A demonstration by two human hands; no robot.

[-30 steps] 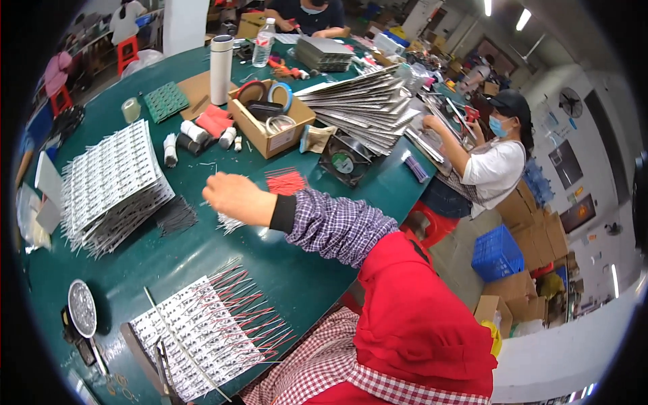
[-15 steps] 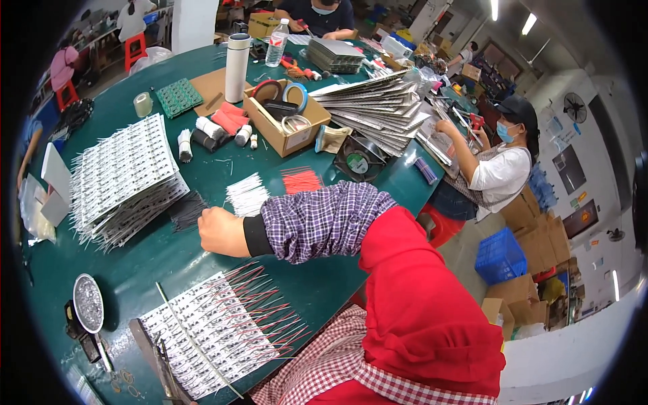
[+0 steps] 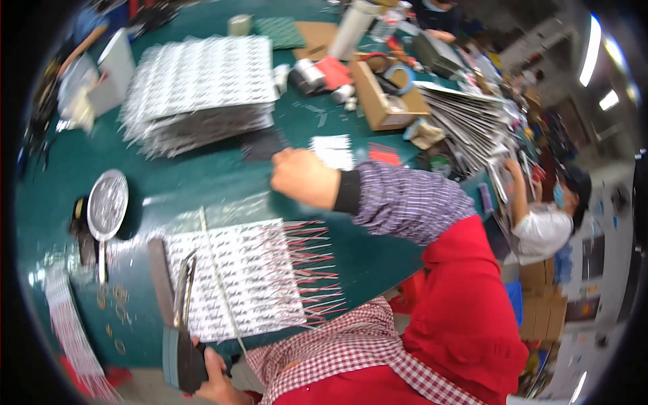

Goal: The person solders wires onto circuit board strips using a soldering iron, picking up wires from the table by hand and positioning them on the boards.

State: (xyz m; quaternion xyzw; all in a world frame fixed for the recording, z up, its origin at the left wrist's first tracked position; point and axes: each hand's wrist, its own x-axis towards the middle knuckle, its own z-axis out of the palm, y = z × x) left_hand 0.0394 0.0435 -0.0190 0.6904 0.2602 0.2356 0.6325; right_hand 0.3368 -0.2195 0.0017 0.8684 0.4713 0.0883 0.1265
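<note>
My left hand (image 3: 217,379) grips a dark green soldering gun (image 3: 183,358) at the lower edge, its metal tip over the left side of a white circuit-board panel (image 3: 236,304). Red and white wires (image 3: 314,270) stick out in a row from the panel's right side. A thin pale strip (image 3: 219,277) crosses the panel, and a brown bar (image 3: 160,280) lies along its left edge. My right hand (image 3: 304,177) is closed beside the bundles of black wires (image 3: 262,146) and white wires (image 3: 332,151); what is in its fingers is hidden. Red wires (image 3: 385,154) lie further right.
A tall stack of panels (image 3: 202,81) stands at the far left. Left of the panel are a round long-handled metal dish (image 3: 108,202), several rings (image 3: 120,309) and a wired strip (image 3: 71,324). A carton of tape rolls (image 3: 391,118) stands far right. A co-worker (image 3: 550,223) sits at right.
The view has swung down and left. My left hand with the soldering gun has come into sight at the lower edge. My right hand remains closed near the wire bundles.
</note>
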